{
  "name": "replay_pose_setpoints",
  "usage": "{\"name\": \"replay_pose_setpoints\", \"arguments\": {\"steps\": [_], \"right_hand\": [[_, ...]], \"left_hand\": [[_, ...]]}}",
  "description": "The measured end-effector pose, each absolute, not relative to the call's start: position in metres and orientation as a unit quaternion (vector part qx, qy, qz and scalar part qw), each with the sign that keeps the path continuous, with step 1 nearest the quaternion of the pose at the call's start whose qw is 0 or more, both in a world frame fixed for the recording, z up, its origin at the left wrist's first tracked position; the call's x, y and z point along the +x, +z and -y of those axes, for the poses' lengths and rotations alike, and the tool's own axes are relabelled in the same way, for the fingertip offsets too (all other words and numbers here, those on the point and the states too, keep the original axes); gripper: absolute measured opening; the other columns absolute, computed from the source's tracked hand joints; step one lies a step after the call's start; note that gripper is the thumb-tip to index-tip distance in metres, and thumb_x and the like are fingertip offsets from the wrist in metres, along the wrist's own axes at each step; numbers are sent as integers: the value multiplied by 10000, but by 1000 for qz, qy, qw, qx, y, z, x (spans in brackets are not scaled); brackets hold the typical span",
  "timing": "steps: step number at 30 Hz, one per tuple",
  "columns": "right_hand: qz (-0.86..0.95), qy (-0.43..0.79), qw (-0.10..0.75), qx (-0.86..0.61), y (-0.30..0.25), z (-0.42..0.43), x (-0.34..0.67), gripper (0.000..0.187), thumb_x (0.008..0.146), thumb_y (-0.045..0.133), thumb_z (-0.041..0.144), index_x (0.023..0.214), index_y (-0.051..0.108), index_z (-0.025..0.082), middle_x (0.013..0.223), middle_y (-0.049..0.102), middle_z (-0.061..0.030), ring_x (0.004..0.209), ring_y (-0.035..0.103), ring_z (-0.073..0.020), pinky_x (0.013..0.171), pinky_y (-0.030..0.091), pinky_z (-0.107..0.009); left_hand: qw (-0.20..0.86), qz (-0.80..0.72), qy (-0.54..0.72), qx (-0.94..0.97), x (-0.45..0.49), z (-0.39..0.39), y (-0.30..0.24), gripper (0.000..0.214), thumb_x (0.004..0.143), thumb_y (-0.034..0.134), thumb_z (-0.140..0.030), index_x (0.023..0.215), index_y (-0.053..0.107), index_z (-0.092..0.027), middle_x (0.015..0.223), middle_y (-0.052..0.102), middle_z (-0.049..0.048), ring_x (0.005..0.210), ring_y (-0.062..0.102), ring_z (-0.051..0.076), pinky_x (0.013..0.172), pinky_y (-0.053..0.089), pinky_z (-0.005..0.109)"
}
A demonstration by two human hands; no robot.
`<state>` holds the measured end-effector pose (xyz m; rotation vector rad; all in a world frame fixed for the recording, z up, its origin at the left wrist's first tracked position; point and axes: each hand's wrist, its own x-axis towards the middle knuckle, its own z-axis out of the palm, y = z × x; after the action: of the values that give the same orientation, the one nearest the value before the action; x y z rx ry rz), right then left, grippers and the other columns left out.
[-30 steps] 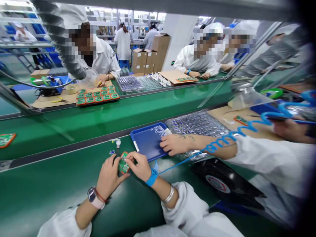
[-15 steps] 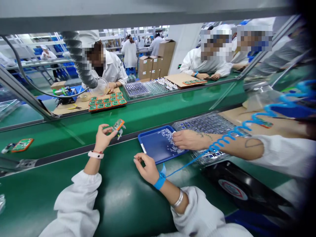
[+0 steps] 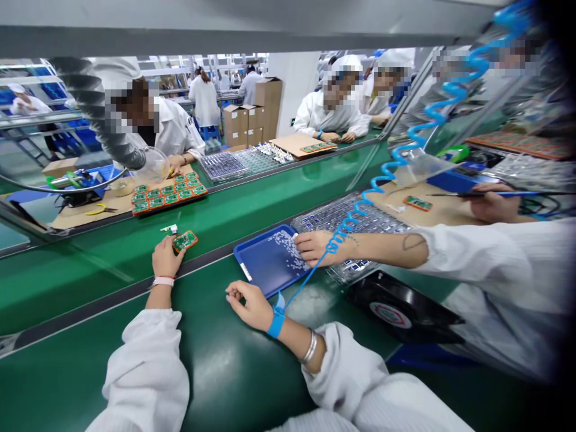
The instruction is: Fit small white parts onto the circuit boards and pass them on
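Observation:
My left hand point(image 3: 165, 258) reaches out over the moving green belt point(image 3: 270, 192), its fingers closed on the edge of a small green circuit board in an orange frame point(image 3: 186, 240) that lies flat on the belt. A tiny white part point(image 3: 170, 228) sits just beyond the board. My right hand point(image 3: 247, 304) rests on the green bench near the blue tray point(image 3: 263, 267), thumb and forefinger pinched together; I cannot make out what, if anything, is between them. A blue wrist strap point(image 3: 276, 322) with a coiled cord is on that wrist.
A co-worker's hand point(image 3: 315, 247) picks among small white parts in the blue tray. A clear blister tray point(image 3: 360, 219) and a black fan point(image 3: 400, 307) lie to the right. Across the belt stand an orange carrier of green boards point(image 3: 167, 195), cardboard boxes and several seated people.
My left hand took the board from in front of me, lifted it, and has now set it down on the belt. My right hand let go of it and stayed on the bench.

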<state>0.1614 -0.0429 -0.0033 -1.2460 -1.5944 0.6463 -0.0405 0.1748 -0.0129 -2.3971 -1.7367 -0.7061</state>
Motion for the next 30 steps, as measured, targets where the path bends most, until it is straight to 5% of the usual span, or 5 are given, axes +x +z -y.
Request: {"name": "replay_pose_setpoints", "arguments": {"steps": [6,19,30], "right_hand": [[665,263,485,-504,2,44,162,97,798,499,209,881,540,178,725,584,-8,633,543,-100,614,448,-222],[717,169,458,-497,28,39,188,35,801,513,179,770,530,179,809,580,-34,742,539,-123,699,456,-250],[727,-124,427,-523,206,-31,300,114,858,450,197,802,534,144,855,548,-51,844,485,-150,832,391,-329]], "left_hand": [[56,486,-316,-813,-38,-177,-21,318,797,495,-308,1050,566,-129,1136,594,146,1068,523,283,944,381,406],[41,493,-325,-806,-38,-180,-22,321,786,456,-377,898,633,-134,908,671,122,880,604,274,824,445,382],[-3,503,-310,-807,-41,-180,-24,354,776,453,-400,907,652,-138,862,660,114,880,584,277,840,427,399]]}}
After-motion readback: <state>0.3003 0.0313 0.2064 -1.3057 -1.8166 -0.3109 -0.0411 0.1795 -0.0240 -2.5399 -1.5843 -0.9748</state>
